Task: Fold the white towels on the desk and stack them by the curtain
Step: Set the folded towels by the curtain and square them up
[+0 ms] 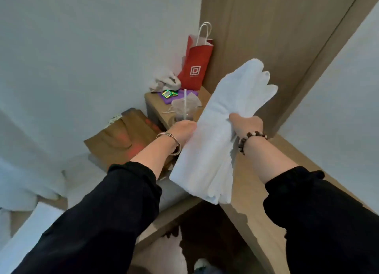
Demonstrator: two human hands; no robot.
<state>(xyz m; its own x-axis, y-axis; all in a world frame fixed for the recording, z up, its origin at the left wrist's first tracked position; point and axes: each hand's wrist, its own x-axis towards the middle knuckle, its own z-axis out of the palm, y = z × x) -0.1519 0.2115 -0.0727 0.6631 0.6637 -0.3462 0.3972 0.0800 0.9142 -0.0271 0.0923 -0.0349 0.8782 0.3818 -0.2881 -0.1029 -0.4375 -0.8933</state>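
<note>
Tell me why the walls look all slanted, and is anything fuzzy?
Head view: the wide lens tilts and bends the lines of the wall and wood panel; the towel held in the left hand and right hand looks soft at its edges, and the brown paper bag is smeared; light is even and cool, with no glare.

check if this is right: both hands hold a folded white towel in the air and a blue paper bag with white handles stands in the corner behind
Not quite: the head view shows a red paper bag with white handles, not blue. Otherwise yes: left hand and right hand both grip the folded white towel in the air.
</note>
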